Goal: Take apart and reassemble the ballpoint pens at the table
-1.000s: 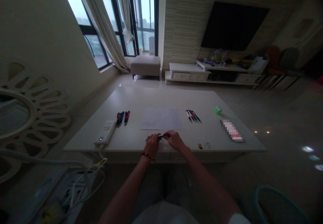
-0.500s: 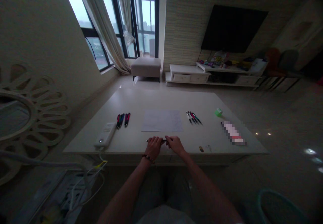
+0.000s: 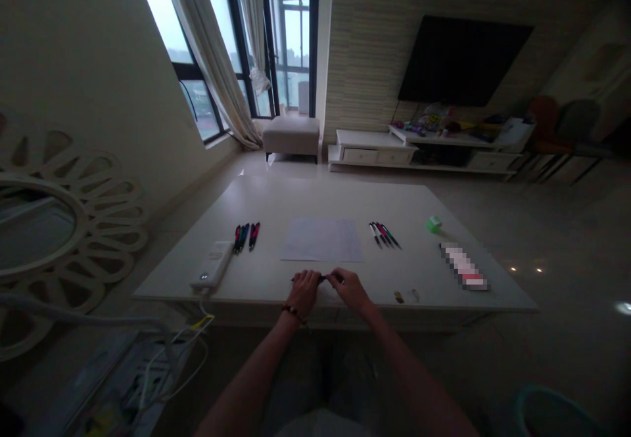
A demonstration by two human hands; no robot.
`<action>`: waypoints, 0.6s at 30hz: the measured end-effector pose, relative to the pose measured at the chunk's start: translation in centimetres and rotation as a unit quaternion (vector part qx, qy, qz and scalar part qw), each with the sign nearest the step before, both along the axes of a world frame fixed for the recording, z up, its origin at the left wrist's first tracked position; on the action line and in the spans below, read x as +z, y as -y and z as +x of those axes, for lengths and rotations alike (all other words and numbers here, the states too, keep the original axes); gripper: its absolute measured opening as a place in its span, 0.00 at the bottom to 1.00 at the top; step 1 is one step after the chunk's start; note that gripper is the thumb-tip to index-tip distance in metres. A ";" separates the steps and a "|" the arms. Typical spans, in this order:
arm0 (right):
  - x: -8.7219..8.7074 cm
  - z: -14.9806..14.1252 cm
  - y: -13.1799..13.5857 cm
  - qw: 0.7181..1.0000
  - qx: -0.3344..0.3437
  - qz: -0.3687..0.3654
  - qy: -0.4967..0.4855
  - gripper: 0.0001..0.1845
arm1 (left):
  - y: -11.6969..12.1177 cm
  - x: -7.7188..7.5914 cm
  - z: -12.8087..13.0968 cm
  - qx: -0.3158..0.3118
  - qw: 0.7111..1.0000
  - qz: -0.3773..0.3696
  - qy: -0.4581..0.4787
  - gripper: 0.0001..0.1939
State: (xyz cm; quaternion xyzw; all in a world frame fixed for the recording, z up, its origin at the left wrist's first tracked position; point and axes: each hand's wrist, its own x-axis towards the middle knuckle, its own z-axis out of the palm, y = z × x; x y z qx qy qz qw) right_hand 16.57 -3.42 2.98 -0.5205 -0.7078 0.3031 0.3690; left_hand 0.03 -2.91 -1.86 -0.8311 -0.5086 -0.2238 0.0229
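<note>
A pen [image 3: 323, 278] runs left to right just above the tabletop's [image 3: 305, 204] near edge, tip toward the person's left. The left hand [image 3: 303, 293] and right hand [image 3: 351, 290] pinch it, close together. Beyond lies one paper sheet [image 3: 321, 240], with three pens [image 3: 248, 236] on its left and a tight pen group [image 3: 384, 234], too small to count, on its right. Further left is a white power strip [image 3: 211, 266]; further right, a green tape roll [image 3: 434, 224].
</note>
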 end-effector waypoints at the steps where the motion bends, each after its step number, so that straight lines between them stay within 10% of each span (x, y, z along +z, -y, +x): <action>1: 0.1 0.1 0.0 1.000 0.004 0.001 0.011 0.20 | 0.0 0.0 0.0 -0.003 1.000 0.002 0.001 0.07; 11: -0.4 -1.2 -0.2 0.992 -0.013 -0.125 -0.016 0.32 | 0.3 0.1 -0.1 -0.004 0.999 0.015 -0.031 0.07; 18: -0.6 -0.7 0.2 0.998 0.012 -0.056 -0.019 0.26 | 0.1 -0.3 0.0 0.010 1.000 0.003 -0.024 0.06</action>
